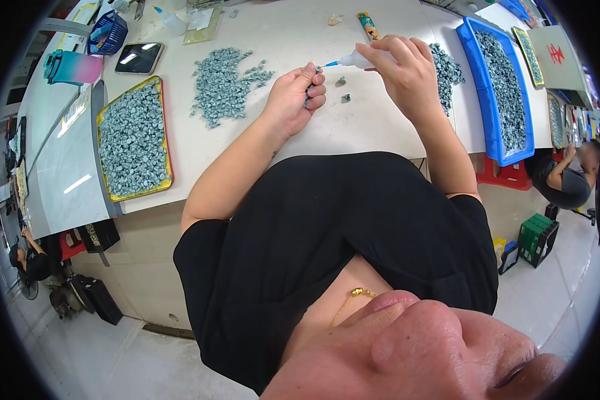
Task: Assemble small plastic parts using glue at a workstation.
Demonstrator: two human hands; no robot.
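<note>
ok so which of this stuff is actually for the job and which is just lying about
Likely in use:
- blue-tipped bottle, in the right hand
- small piece, at the left hand's fingertips
- loose grey-green pile
- yellow tray of pieces
- blue tray of pieces

Seemingly lying about:
- phone
- pink-and-teal cup
- orange-and-green packet

Wearer's hands [295,97]: 2; blue-tipped bottles [349,60]: 2; gray-green piles [219,87]: 2; stray pieces [346,99] between: 2; phone [139,59]: 1; tumbler [83,68]: 1.
</note>
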